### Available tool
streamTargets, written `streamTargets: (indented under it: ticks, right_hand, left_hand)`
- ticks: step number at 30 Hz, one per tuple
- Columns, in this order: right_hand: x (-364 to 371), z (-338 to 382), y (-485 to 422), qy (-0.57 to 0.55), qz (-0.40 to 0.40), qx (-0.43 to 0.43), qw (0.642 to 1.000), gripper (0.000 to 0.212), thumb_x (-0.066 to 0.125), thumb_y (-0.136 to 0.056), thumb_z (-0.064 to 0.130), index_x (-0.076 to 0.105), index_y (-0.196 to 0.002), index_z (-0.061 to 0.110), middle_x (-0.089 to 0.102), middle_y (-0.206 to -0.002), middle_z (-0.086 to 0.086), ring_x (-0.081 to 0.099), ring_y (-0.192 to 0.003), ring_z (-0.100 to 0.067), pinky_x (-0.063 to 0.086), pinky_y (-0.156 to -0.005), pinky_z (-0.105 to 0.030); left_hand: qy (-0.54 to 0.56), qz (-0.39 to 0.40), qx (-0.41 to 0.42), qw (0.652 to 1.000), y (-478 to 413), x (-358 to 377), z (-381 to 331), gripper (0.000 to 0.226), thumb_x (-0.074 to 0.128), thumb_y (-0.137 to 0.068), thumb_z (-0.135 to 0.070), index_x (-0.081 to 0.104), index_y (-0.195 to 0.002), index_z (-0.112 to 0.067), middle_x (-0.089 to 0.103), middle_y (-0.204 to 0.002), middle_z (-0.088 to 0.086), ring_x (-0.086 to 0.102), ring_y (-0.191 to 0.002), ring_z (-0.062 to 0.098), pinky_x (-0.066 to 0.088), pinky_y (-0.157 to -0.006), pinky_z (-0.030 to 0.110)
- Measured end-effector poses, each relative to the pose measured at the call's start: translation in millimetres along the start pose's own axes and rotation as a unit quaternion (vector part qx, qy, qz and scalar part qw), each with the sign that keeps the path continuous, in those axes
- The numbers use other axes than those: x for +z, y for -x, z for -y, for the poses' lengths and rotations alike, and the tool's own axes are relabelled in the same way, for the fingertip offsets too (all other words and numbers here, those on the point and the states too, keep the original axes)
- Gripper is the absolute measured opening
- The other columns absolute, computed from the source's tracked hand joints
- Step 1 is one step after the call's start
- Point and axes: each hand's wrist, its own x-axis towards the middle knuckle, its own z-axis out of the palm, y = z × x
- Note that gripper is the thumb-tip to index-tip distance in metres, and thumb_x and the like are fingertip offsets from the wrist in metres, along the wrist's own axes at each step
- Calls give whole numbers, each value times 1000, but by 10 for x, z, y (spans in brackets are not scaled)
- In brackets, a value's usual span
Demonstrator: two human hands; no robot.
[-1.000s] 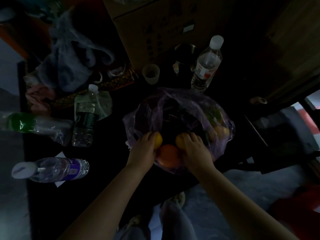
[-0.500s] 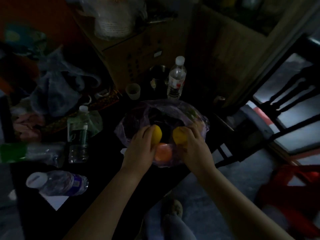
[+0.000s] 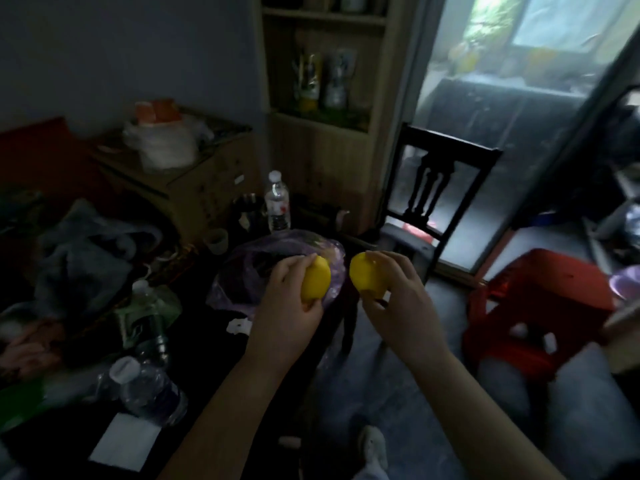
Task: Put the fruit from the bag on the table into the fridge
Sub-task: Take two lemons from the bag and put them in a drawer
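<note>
head view, dim room.

gripping a yellow fruit (image 3: 316,282) in the left hand (image 3: 287,308), fingers curled over its top, thumb underneath. gripping a second yellow fruit (image 3: 363,278) in the right hand (image 3: 398,299) in much the same way. both hands full, no finger spare.

held up side by side, near but not touching, about level with each other. probably taken one per hand to save trips to the fridge. probably raised this high to keep clear of the plastic.

yellow fruit seen in front of the purple bag (image 3: 249,268), overlapping its right rim. second yellow fruit just past the bag's right side, off the edge of the worktop (image 3: 204,355), above the floor. bag slumped on the worktop just beyond the hands. inside too dark to read, so cannot tell whether more fruit is left there.

behind the bag: upright water bottle (image 3: 277,206), small cup (image 3: 216,240), cardboard box (image 3: 207,188). nearer on the left: lying bottle (image 3: 149,389). beyond the right hand: dark chair (image 3: 446,157). on the floor to the right: red stool (image 3: 540,306).

no fridge in view. judged: fruit out of the bag, carrying not yet done.
</note>
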Motion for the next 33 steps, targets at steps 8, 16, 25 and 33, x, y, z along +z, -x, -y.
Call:
streamTargets:
  ticks: [8, 16, 25, 33]
  right_hand:
    - [-1150, 357, 861, 71, -104, 54, 991, 56, 71, -78, 15, 51, -129, 26, 47, -131, 12, 48, -117, -3, 38, -91, -8]
    - [-2084, 468, 1731, 94, -139, 96, 981, 57, 68, -83, 22, 46, -134, 31, 41, -134, 19, 44, -119, 0, 47, -89, -21]
    - [-2892, 524, 2828, 138, -133, 134, 972, 53, 67, -83, 23, 47, -132, 30, 44, -131, 16, 48, -115, -4, 44, -86, -18]
    - [-3443, 443, 3752, 168, -193, 199, 946, 50, 67, -83, 18, 51, -129, 27, 49, -125, 14, 51, -111, -6, 45, -85, -24]
  left_hand:
    - [64, 74, 150, 984, 440, 247, -958, 64, 72, -74, -4, 49, -129, -29, 44, -128, -13, 45, -120, 6, 46, -97, 35]
    - [113, 155, 223, 956, 1011, 579, -1729, 65, 74, -77, -8, 49, -130, -36, 39, -134, -20, 46, -120, 3, 50, -92, 29]
    - [141, 243, 233, 931, 1872, 974, -2427, 63, 75, -76, -10, 53, -128, -37, 43, -130, -22, 48, -118, -1, 48, -91, 19]
    - [166, 337, 281, 883, 2484, 1538, -2945, 61, 74, -76, -6, 54, -124, -37, 46, -125, -21, 51, -114, -1, 46, -89, 13]
